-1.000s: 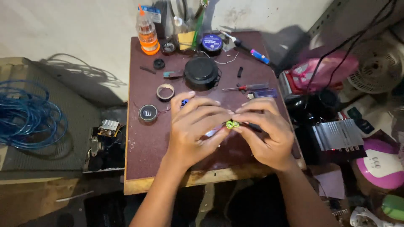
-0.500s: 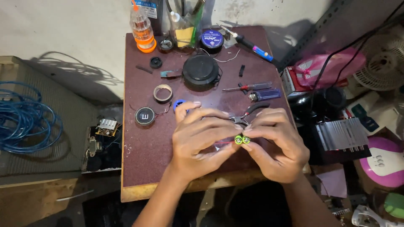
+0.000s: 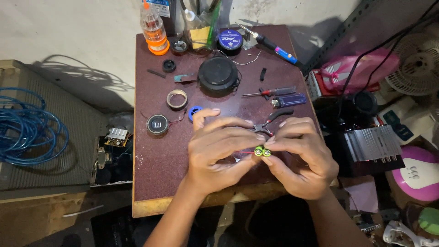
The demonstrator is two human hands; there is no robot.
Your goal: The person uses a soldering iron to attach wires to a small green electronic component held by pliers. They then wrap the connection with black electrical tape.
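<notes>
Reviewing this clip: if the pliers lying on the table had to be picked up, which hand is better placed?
Probably the right hand. The pliers lie just beyond its knuckles, handles toward that side, while the left hand sits farther over. Both hands pinch the small green part, so one must let go.

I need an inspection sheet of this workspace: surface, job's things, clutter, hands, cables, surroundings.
Surface: small dark red table, speckled top, worn front edge.
Job's things: pair of green-capped batteries, pinched between both hands; thin red wire at them.
Clutter: pliers, screwdriver, blue lighter, black round lid, tape ring, soldering iron, orange-banded bottle.
Hands: left hand and right hand both grip the batteries.
Cables: blue wire coil on the left; black cables on the right.
Surroundings: finned heatsink, white fan, circuit board.
</notes>
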